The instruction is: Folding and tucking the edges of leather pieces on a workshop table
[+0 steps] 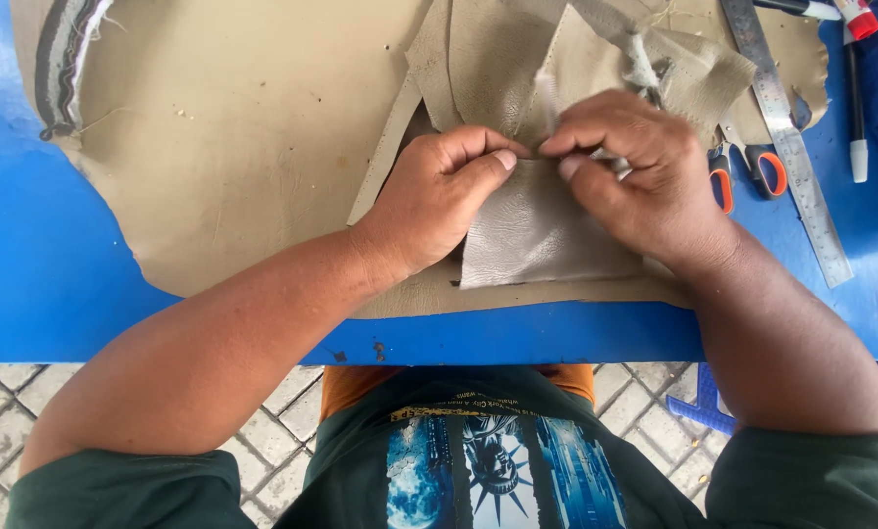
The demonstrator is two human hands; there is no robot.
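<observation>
Head view: scissors (747, 168) beside steel ruler (789, 147).

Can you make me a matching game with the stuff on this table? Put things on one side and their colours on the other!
Things:
1. table
2. scissors handles
3. ruler
4. leather piece under both hands

Colours:
A. orange
B. beige
C. blue
D. silvery grey

Pairs: 1-C, 2-A, 3-D, 4-B
</observation>
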